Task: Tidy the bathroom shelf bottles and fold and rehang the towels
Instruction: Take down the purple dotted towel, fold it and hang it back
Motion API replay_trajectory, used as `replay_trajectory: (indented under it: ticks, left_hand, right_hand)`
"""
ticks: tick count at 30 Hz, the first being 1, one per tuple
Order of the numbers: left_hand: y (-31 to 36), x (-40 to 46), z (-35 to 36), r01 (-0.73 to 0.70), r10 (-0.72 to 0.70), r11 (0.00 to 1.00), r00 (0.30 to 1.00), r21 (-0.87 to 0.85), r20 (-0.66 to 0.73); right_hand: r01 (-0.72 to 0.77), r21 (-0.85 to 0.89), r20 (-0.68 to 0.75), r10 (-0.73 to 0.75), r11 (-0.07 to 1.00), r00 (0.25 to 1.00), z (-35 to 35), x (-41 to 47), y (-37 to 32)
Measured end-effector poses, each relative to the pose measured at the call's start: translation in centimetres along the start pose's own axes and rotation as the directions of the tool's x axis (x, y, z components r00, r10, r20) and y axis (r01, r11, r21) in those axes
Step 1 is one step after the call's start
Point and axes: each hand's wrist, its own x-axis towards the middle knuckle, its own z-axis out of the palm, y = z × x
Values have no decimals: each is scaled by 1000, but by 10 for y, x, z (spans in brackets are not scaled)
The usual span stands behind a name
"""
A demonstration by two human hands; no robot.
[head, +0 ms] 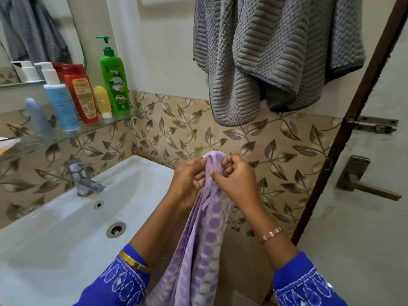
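We pinch the top of the lilac dotted towel [205, 228] with both our left hand [187, 180] and right hand [234, 180], beside the washbasin [55, 239]. Bottles [88, 91] line the glass shelf [123, 119]; a grey towel [276, 56] hangs above.

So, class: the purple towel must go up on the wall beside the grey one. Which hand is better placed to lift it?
Right hand: it pinches the purple towel top nearest the grey towel.

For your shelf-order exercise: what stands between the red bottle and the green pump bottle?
A small yellow tube, cap down, stands between the red bottle and green pump bottle in the head view.
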Motion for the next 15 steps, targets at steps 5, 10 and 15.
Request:
replay_trajectory:
  ticks: [5, 10, 15]
  left_hand:
    - [-4, -8, -6, -56, 50, 995, 995, 79, 82]
    - [-6, -10, -4, -185, 180, 929, 983, 319, 43]
    - [-15, -13, 3, -259, 292, 849, 956, 461, 0]
  right_hand:
    - [-96, 159, -36, 103, 983, 994, -3, 1, 1]
    - [-292, 437, 114, 270, 851, 956, -10, 3, -3]
    - [-355, 590, 140, 341, 725, 930, -14, 4, -6]
